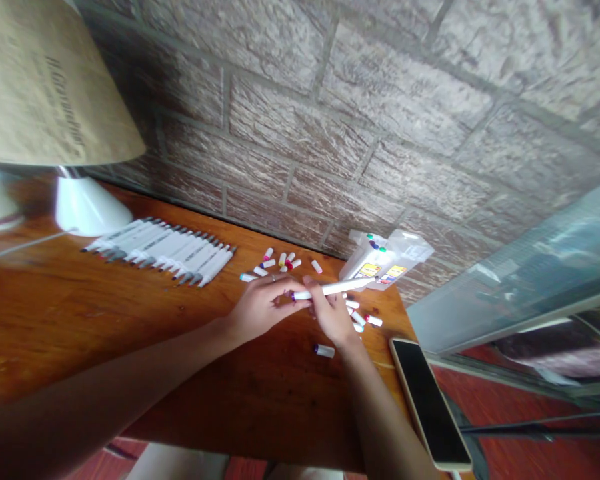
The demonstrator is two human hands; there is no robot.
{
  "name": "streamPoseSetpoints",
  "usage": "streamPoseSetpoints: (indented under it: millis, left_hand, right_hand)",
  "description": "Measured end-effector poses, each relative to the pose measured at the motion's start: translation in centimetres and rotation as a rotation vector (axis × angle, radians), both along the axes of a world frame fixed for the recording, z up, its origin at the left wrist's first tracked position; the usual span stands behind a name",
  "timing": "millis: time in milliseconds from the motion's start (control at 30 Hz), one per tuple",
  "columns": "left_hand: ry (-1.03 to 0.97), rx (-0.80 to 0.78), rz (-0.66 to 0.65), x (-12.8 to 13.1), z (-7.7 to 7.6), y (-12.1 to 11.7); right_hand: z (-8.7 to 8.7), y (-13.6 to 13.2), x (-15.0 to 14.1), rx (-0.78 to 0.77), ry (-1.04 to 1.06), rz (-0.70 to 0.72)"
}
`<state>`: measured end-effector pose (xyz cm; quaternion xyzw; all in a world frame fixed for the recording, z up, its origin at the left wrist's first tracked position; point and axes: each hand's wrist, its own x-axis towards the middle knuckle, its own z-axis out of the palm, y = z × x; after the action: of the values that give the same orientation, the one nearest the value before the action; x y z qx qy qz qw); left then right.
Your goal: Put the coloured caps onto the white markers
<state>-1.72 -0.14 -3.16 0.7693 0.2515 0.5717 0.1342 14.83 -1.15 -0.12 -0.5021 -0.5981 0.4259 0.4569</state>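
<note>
A white marker [347,285] lies almost level across both hands above the wooden table. My right hand [331,313] grips its body, thumb on top. At its purple end the fingers of my left hand [263,303] are closed around the marker. The far end of the marker points right, toward a clear plastic case [353,265] with yellow labels and a few coloured marker ends at its top. Loose white caps with coloured ends lie behind and beside my hands, among them a purple-ended cap [324,351] in front. Further left, several white markers [167,247] lie in a slanted row.
A lamp [87,207] with a tan shade stands at the back left, its cable running across the table. A phone [430,403] rests along the right edge of the wooden table [220,393]. The brick wall [305,133] rises directly behind.
</note>
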Motion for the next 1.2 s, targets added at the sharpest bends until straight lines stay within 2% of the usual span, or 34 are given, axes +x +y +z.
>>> streamPoseSetpoints:
  millis: [167, 333, 467, 567, 633, 800, 1000, 1200]
  left_hand:
    - [0.031, -0.051, 0.031, -0.1, -0.2, 0.0]
    - [0.069, -0.118, 0.025, -0.1, -0.3, 0.2]
    - [0.112, -0.134, 0.002, -0.1, -0.4, 0.1]
    - [0.084, -0.1, 0.012, -0.1, -0.3, 0.0]
    - [0.058, -0.096, 0.016, 0.0, -0.2, -0.1]
    - [0.02, -0.108, 0.02, 0.2, -0.2, -0.1]
    - [-0.003, -0.134, 0.001, 0.1, -0.2, 0.0]
    - [-0.008, -0.178, 0.011, 0.0, 0.0, -0.1]
  right_hand:
    - [0.2, 0.3, 0.4, -0.049, 0.005, -0.055]
    - [0.3, 0.4, 0.5, -0.002, -0.055, -0.145]
    - [0.1, 0.2, 0.1, 0.015, -0.069, -0.092]
    - [0.0, 0.0, -0.1, 0.095, -0.071, -0.082]
    - [0.0, -0.1, -0.1, 0.097, -0.008, -0.072]
    - [-0.5, 0.2, 0.0, -0.029, 0.313, 0.008]
    - [-1.1, 0.6, -0.4, -0.024, 0.342, 0.006]
    - [-0.1, 0.0, -1.0, -0.189, 0.574, 0.051]
